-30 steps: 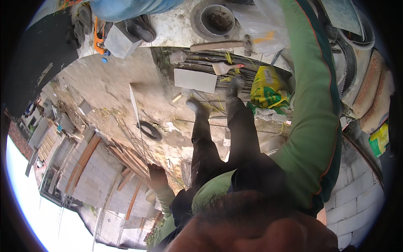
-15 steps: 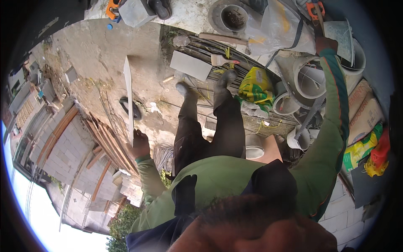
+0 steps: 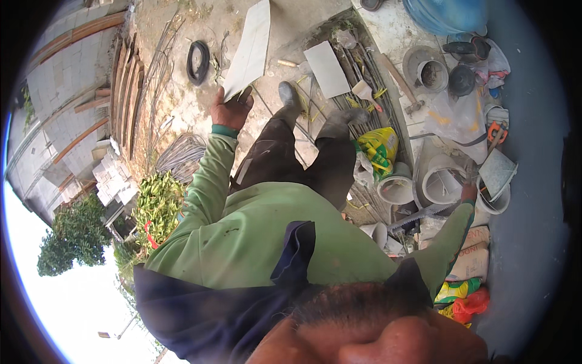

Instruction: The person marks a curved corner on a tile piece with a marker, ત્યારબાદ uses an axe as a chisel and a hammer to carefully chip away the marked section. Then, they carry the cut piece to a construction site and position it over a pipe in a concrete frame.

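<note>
My left hand point(image 3: 232, 110) is closed on the near end of a long pale flat board point(image 3: 251, 45), which is tilted over the ground with its broad face showing. My right hand point(image 3: 470, 179) reaches out to the right, fingers apart, beside the rim of a white bucket point(image 3: 442, 197). I see nothing held in it; whether it touches the rim I cannot tell. Close by are a grey square plate-like tool point(image 3: 498, 173), an orange-handled tool point(image 3: 497, 132) and a toothed saw blade point(image 3: 421, 215).
Steel rods point(image 3: 364, 67) lie by my boots, with a second pale board point(image 3: 327, 70), a paintbrush point(image 3: 365, 94) and a hammer point(image 3: 403, 85) around them. A yellow-green bag point(image 3: 379, 148) stands near the buckets. A black coil point(image 3: 197, 62) and wooden planks point(image 3: 124, 97) lie to the left.
The view has turned, shifting the surroundings. The board in my left hand now shows its broad face instead of its edge. My right hand is now lower, beside the white bucket.
</note>
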A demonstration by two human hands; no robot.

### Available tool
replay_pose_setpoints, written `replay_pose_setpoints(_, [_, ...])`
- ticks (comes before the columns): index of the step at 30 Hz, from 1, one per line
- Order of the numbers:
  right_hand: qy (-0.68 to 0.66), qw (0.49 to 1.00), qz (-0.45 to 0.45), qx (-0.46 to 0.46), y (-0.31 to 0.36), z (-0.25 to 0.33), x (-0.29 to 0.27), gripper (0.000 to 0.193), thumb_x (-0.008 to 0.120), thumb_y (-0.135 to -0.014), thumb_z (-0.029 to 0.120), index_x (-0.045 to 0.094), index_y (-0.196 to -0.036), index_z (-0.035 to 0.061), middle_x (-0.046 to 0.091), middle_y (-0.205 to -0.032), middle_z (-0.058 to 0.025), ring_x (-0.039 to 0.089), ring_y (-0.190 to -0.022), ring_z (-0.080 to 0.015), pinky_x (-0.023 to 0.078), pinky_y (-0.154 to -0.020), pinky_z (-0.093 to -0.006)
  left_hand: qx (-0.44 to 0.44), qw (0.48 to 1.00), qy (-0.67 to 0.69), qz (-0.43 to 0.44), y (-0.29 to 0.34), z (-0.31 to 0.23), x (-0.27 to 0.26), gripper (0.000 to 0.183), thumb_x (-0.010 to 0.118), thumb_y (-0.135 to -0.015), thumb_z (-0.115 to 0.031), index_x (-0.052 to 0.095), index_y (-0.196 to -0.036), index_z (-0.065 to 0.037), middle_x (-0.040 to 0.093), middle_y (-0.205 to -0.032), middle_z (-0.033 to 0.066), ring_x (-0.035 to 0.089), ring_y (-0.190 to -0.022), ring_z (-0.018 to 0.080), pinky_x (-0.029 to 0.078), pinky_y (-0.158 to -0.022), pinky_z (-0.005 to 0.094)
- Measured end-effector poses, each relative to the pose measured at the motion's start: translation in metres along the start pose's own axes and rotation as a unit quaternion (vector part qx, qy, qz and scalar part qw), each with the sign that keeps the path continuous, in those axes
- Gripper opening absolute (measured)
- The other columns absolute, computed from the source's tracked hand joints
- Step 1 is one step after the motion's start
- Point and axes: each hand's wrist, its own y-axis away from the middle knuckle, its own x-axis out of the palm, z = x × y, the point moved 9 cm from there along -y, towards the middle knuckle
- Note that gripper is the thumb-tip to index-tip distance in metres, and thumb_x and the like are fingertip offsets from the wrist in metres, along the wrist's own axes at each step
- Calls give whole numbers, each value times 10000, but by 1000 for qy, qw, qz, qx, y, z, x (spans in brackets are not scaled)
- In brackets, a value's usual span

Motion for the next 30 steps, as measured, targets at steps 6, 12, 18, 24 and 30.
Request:
replay_pose_setpoints(6, [-532, 820, 43, 207, 120, 96, 56, 235, 527, -986, 371, 509, -887, 158, 494, -664, 28, 444, -461, -105, 341, -362, -275, -8, 988, 27, 154, 14, -34, 21, 590, 428, -956, -509, 492, -1303, -36, 532, -1325, 187, 505, -1194, 378, 450, -895, 495])
replay_pose_setpoints(12, [-685, 707, -38, 170, 100, 155, 110, 207, 519, -996, 348, 520, -921, 155, 416, -635, 52, 390, -508, -86, 342, -446, -269, -43, 973, 39, 225, -1, -49, 13, 546, 469, -964, -460, 505, -1298, -29, 580, -1267, 183, 532, -1181, 384, 461, -925, 477])
replay_pose_setpoints(18, [-803, 584, -79, 89, 98, 215, 109, 269, 527, -974, 312, 490, -782, 127, 473, -643, 12, 453, -538, -129, 396, -510, -278, 22, 998, -39, 47, 5, -69, -24, 520, 473, -977, -422, 492, -1306, -18, 556, -1282, 173, 526, -1163, 347, 443, -944, 487])
replay_pose_setpoints(24, [-405, 795, -321, 319, 177, 232, 71, 472, 632, -899, 399, 581, -1066, -39, 651, -998, -185, 667, -810, -339, 544, -669, -382, 38, 997, -23, 60, 1, -97, -50, 383, 533, -960, -398, 557, -1225, -122, 640, -1168, 98, 628, -1003, 301, 540, -803, 474])
replay_pose_setpoints(30, [-812, 530, -178, 167, 207, 193, 70, 378, 535, -965, 417, 491, -755, 105, 482, -642, -4, 472, -527, -145, 416, -486, -301, 25, 983, 109, 144, 0, -107, -31, 618, 523, -886, -541, 551, -1184, -1, 587, -1248, 214, 585, -1102, 387, 474, -923, 573])
